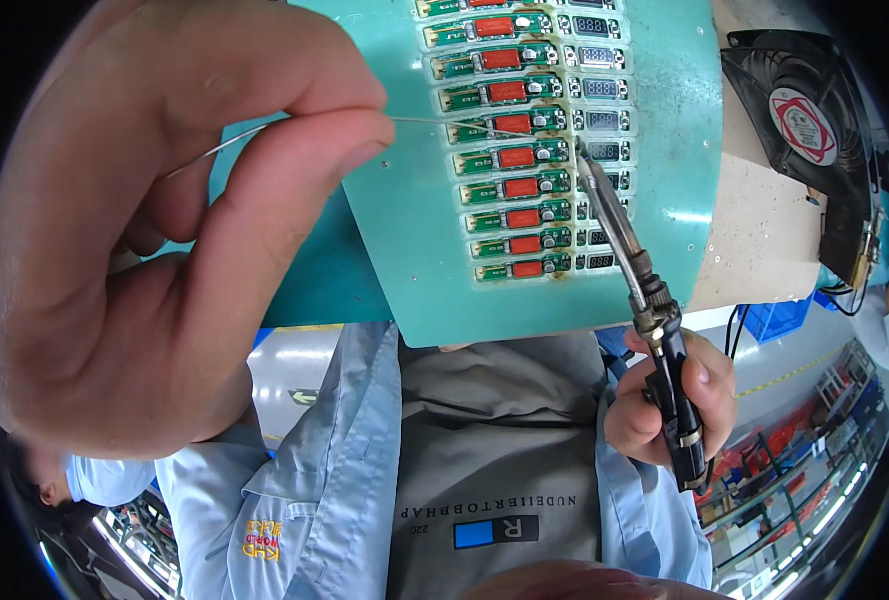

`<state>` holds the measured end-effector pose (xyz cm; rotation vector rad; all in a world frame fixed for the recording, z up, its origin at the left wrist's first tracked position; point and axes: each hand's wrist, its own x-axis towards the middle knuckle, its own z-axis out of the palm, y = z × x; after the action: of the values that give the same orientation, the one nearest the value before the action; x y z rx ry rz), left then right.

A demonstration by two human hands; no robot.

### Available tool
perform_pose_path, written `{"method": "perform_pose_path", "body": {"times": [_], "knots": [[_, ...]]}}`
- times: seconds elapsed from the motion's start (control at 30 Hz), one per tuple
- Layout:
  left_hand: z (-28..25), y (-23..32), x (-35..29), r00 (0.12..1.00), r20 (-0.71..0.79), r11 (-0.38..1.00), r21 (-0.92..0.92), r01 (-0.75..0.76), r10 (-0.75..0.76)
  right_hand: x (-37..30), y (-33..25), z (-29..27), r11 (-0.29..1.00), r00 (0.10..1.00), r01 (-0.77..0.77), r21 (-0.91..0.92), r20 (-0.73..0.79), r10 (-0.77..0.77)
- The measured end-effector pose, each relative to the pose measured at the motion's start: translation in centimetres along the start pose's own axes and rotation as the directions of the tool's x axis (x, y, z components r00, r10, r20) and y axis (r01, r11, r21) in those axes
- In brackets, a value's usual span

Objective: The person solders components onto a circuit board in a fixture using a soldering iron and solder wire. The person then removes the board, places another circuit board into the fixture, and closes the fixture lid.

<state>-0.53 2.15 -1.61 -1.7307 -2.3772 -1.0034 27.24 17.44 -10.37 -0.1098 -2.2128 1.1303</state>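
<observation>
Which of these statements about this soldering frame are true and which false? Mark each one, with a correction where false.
1. The left hand pinches a thin solder wire between thumb and finger. True.
2. The right hand holds a pair of scissors. False: it grips a soldering iron by its dark handle.
3. The iron's tip points at the column of small circuit boards with red parts. True.
4. The circuit boards sit on a yellow panel. False: the panel is green.
5. A black fan stands at the upper right. True.
</observation>
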Motion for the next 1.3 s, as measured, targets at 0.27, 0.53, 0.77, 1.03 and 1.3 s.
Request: {"method": "perform_pose_path", "body": {"times": [0.27, 0.53, 0.77, 1.03, 1.3], "knots": [[-0.1, 0.6, -0.3, 1.000, -0.011, 1.000, 0.001, -0.004, 0.004, -0.1, -0.2, -0.2, 0.999, 0.999, 0.026, 0.020, -0.030, -0.026], [0.3, 0.7, -0.4, 1.000, -0.006, 1.000, -0.018, -0.013, 0.013, -0.9, -1.0, -0.4, 0.999, 0.999, -0.047, 0.009, -0.008, 0.047], [0.7, 0.9, -0.4, 1.000, 0.005, 0.999, -0.027, -0.019, 0.019, -1.2, -1.5, -0.7, 0.988, 0.988, -0.151, 0.012, 0.035, 0.151], [1.1, 0.9, -0.1, 1.000, 0.024, 0.999, -0.028, -0.019, 0.020, -0.7, -1.0, -0.5, 0.997, 0.994, -0.077, -0.026, 0.072, 0.079], [1.1, 0.9, -0.1, 0.999, 0.041, 0.999, -0.026, -0.024, 0.025, -0.9, -1.1, -0.7, 0.994, 0.990, -0.109, 0.006, 0.095, 0.108]]}}
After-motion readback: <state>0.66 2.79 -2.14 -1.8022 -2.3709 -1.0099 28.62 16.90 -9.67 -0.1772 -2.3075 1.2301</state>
